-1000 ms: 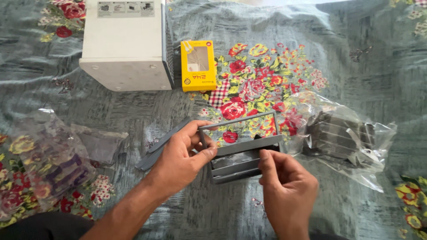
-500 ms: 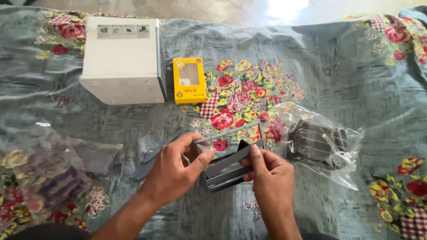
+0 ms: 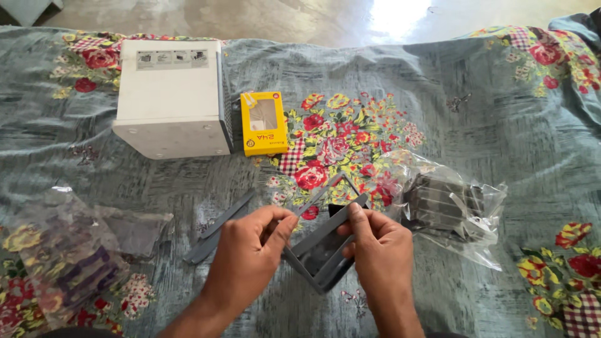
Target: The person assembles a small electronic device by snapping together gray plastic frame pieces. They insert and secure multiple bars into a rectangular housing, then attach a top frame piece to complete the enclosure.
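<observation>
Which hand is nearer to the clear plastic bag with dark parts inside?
Right. The right hand is just beside the clear plastic bag; the left hand is farther, beyond the grey frame.

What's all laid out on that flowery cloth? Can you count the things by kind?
White box-shaped unit: 1
Small yellow box: 1
Grey plastic frame, held by left hand and right hand: 1
Loose grey strips: 2
Clear plastic bags: 2
Total: 7
</observation>
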